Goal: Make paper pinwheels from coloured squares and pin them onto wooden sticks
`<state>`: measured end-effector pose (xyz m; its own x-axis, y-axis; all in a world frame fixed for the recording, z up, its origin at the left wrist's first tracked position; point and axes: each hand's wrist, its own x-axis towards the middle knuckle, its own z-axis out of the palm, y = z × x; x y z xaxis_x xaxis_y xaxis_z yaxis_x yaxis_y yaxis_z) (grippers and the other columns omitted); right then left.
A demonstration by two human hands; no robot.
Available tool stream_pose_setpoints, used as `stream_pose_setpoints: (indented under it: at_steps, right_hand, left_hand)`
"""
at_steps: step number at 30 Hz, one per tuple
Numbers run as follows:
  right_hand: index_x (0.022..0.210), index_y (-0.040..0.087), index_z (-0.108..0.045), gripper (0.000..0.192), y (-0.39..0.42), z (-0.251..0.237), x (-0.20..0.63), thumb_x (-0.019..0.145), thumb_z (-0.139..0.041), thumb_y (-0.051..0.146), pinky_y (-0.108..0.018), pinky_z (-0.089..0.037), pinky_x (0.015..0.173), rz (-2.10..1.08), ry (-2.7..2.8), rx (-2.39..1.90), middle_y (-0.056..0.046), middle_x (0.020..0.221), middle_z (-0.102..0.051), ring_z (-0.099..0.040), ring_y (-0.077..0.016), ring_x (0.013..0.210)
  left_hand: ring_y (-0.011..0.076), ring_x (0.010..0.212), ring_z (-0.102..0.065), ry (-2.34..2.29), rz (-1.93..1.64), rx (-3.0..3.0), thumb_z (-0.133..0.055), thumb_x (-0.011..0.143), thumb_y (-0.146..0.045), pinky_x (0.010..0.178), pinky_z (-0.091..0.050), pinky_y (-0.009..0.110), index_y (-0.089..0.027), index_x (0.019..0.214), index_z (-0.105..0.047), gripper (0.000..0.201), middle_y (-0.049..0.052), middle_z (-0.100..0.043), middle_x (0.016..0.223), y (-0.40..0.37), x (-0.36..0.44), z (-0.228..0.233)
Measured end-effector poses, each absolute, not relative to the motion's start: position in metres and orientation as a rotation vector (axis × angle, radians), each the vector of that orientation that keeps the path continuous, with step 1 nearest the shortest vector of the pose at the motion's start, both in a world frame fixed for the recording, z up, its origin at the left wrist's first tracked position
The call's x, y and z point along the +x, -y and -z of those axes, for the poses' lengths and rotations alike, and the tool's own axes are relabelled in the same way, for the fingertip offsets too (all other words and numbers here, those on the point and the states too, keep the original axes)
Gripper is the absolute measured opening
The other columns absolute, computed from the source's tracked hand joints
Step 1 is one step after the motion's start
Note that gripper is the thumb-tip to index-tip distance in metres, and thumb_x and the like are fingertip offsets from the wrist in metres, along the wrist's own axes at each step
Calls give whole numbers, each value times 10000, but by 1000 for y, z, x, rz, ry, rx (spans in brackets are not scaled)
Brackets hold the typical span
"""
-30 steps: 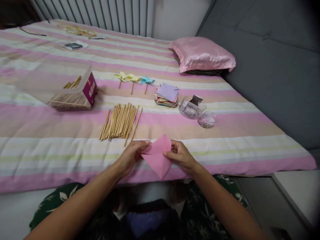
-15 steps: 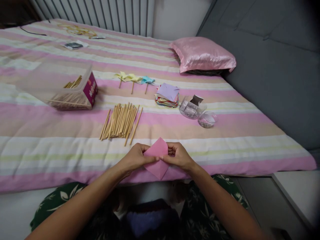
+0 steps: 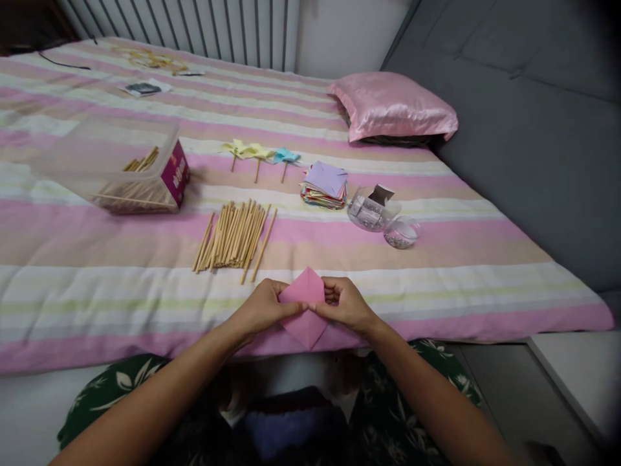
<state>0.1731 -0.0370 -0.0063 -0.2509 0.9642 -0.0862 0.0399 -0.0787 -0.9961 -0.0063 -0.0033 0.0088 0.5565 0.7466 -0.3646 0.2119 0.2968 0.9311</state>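
A square of pink paper (image 3: pixel 306 330) with crease lines is held corner-up at the bed's front edge. My left hand (image 3: pixel 264 303) pinches its left side, thumb on the front face near the centre. On the other side my right hand (image 3: pixel 347 303) grips it too, its thumb meeting the left one at the middle. The fingers behind the paper are partly hidden. Beyond my hands lie a bunch of thin wooden sticks (image 3: pixel 235 236) and a stack of coloured paper squares (image 3: pixel 326 181).
Paper pinwheels (image 3: pixel 257 152) on sticks lie farther back. Left of them is a clear plastic box (image 3: pixel 140 175) holding sticks. Small clear tubs (image 3: pixel 402 232) with tiny metal pieces stand right of the paper stack. A pink pillow (image 3: pixel 395 107) rests near the grey headboard (image 3: pixel 524 136).
The pink paper has shifted very slightly to the left, and its top corner has tipped a little. Both hands keep their hold on it, and nothing else has moved.
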Motion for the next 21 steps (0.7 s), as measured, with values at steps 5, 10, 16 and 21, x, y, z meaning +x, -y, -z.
stream_pose_setpoints:
  at_steps: [5, 10, 16, 21]
  right_hand:
    - [843, 159, -634, 240, 37, 6, 173, 682, -697, 326, -299, -511, 679, -1423, 1382, -1174, -36, 808, -672, -632, -159, 709]
    - [872, 182, -594, 287, 37, 0, 175, 664, -725, 330, -261, -482, 653, -1394, 1348, -1152, -20, 798, -640, -607, -135, 694]
    - [1093, 224, -520, 416, 38, 0, 180, 729, -668, 363, -251, -452, 657, -1375, 1186, -1115, -25, 839, -638, -598, -151, 766]
    - [1153, 232, -469, 438, 37, 1, 179, 745, -607, 310, -218, -446, 542, -1328, 961, -1067, -14, 824, -638, -575, -115, 617]
  left_hand:
    - [94, 441, -449, -1028, -471, 1190, -702, 605, -247, 443, -311, 209, -114, 584, -654, 143, 5, -585, 509, 4, -4, -10]
    - [103, 459, -494, -1105, -517, 1109, -725, 589, -261, 464, -348, 213, -104, 616, -673, 168, 20, -618, 538, 4, -4, -9]
    - [112, 498, -538, -1135, -603, 1008, -743, 596, -276, 502, -381, 220, -96, 670, -699, 199, 46, -667, 597, 3, -6, -11]
    - [138, 605, -594, -1047, -713, 904, -733, 642, -280, 574, -420, 227, -106, 802, -712, 237, 71, -711, 724, 1, -9, -12]
